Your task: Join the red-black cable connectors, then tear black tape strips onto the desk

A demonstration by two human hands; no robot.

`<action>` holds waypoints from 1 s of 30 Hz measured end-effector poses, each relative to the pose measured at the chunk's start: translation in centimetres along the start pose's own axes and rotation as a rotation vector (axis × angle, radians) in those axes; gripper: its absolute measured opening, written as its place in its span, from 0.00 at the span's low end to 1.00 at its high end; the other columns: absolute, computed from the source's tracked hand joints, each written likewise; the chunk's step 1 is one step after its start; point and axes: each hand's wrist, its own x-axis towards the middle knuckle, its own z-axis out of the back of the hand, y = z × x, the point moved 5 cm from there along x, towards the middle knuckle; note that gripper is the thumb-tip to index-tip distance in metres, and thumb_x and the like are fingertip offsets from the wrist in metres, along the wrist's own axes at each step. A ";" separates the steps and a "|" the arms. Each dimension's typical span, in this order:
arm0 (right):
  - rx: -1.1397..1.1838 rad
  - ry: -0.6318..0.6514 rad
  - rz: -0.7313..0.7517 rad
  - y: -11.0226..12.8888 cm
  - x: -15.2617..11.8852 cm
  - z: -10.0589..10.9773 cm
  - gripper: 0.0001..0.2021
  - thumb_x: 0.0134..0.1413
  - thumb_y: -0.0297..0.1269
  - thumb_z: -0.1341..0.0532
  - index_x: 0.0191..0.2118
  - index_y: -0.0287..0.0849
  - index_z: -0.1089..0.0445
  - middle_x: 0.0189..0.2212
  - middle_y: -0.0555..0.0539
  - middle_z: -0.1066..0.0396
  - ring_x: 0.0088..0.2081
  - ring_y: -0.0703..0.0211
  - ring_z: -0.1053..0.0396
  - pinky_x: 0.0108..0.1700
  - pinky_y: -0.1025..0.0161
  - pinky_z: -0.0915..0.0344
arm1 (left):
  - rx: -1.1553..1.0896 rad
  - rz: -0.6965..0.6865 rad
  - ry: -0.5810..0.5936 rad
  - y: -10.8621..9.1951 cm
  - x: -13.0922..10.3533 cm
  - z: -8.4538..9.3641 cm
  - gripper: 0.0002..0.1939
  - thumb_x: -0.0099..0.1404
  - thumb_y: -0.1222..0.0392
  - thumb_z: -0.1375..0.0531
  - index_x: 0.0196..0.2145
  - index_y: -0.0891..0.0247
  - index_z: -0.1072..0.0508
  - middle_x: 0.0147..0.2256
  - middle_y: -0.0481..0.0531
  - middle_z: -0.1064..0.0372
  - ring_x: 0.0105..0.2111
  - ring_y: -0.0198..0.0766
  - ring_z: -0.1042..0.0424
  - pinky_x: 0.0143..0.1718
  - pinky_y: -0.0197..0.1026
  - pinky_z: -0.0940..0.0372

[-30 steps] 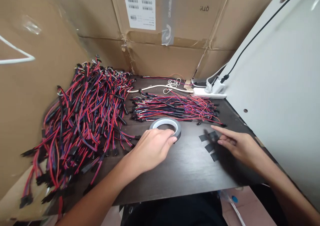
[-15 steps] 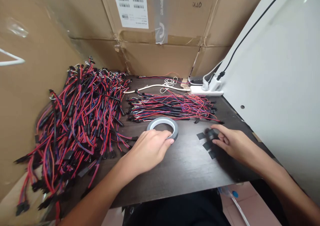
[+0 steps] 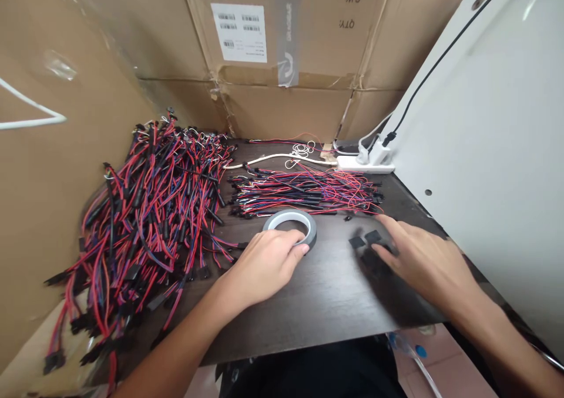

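The left hand [image 3: 264, 263] lies palm down on the dark table [image 3: 326, 304], its fingers [image 3: 296, 251] loosely curled against the near rim of a roll of tape [image 3: 291, 224], touching it but not closed around it. The right hand [image 3: 423, 260] lies flat and spread, its fingers [image 3: 388, 227] resting on small black tape pieces [image 3: 365, 239] stuck to the table, gripping nothing. Between the two hands the table is bare, and the same bare strip runs back from the fingers to the near edge, so there is room there. Just beyond both sets of fingers a flat bundle of thin red and black wires [image 3: 308, 192] lies across the table, close to the roll and near the right fingertips. To the left of the left hand a large heap of thicker red, blue and black cables [image 3: 145, 221] spills over the table's left edge, crowding that side. Past the wires a white power strip [image 3: 365, 161] sits at the far edge against cardboard boxes [image 3: 282, 57]. A white panel [image 3: 493, 151] rises close along the right of the right hand, closing that side.
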 end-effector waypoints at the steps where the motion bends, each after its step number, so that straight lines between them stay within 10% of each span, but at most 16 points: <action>1: 0.087 -0.064 0.016 0.8 0.1 0.7 0.16 0.53 0.39 0.39 0.48 0.42 0.33 0.30 0.46 0.28 0.27 0.52 0.29 0.22 0.62 0.47 | -0.055 0.013 -0.010 0.0 0.0 0.1 0.10 0.70 0.61 0.47 0.35 0.65 0.27 0.30 0.49 0.28 0.31 0.38 0.30 0.32 0.38 0.41; 7: 0.722 -0.290 0.156 7.9 0.4 3.6 0.12 0.61 0.31 0.45 0.50 0.40 0.35 0.38 0.43 0.30 0.37 0.57 0.29 0.33 0.62 0.33 | -0.479 -0.026 -0.032 -0.1 -0.1 0.2 0.23 0.59 0.74 0.45 0.51 0.59 0.29 0.45 0.48 0.27 0.44 0.37 0.28 0.50 0.40 0.36; 14: 0.846 -0.457 0.047 10.4 1.0 3.0 0.10 0.61 0.25 0.46 0.46 0.40 0.32 0.39 0.41 0.30 0.38 0.56 0.30 0.37 0.60 0.31 | -0.880 -0.010 -0.044 0.3 0.1 -1.0 0.30 0.58 0.75 0.46 0.58 0.60 0.35 0.52 0.53 0.31 0.51 0.38 0.31 0.59 0.44 0.39; 24: 1.055 -0.211 -0.029 8.0 2.8 1.6 0.06 0.58 0.24 0.45 0.32 0.41 0.36 0.27 0.51 0.34 0.28 0.64 0.35 0.31 0.67 0.39 | -0.043 -0.118 -0.085 0.3 -0.2 -0.8 0.11 0.70 0.63 0.47 0.43 0.67 0.27 0.38 0.57 0.26 0.40 0.46 0.28 0.44 0.47 0.35; 30: 1.081 -0.179 -0.006 9.3 1.0 3.1 0.08 0.60 0.24 0.48 0.31 0.42 0.39 0.26 0.52 0.37 0.27 0.66 0.39 0.29 0.70 0.41 | 0.031 -0.140 -0.164 -0.2 -0.3 -0.8 0.11 0.71 0.63 0.49 0.40 0.66 0.26 0.33 0.53 0.26 0.34 0.43 0.27 0.35 0.40 0.39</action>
